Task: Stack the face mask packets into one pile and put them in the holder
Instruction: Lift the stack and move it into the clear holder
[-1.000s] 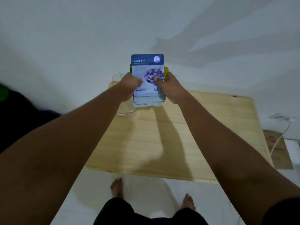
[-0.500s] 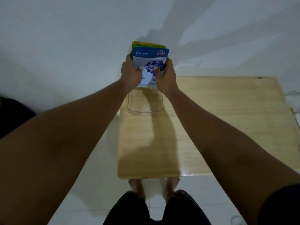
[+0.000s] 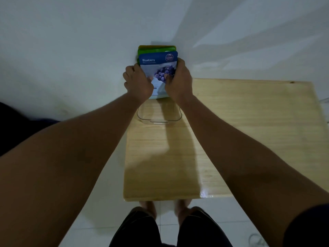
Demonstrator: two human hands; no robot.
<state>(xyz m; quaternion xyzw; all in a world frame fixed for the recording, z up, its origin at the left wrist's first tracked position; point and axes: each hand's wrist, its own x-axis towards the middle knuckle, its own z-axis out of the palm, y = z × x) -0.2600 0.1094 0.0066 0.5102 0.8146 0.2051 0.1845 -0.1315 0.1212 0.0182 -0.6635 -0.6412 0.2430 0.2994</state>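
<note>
A pile of face mask packets (image 3: 157, 58) stands upright between both hands, a blue "Blueberry" packet in front and green and yellow ones fanned out behind it. My left hand (image 3: 138, 82) grips the pile's left edge and my right hand (image 3: 179, 81) grips its right edge. The pile's lower end sits at the back of a clear plastic holder (image 3: 158, 116) on the wooden table (image 3: 240, 131). My hands hide whether the packets rest inside the holder.
The table's left edge runs just left of the holder, and a white wall stands close behind the packets. My feet and dark shorts show below the table's front edge on a white tiled floor. A cable lies at the far right.
The view has shifted and the table now fills the right side. The pile has dropped lower toward the holder's back, and more green and yellow packets show behind the blue one.
</note>
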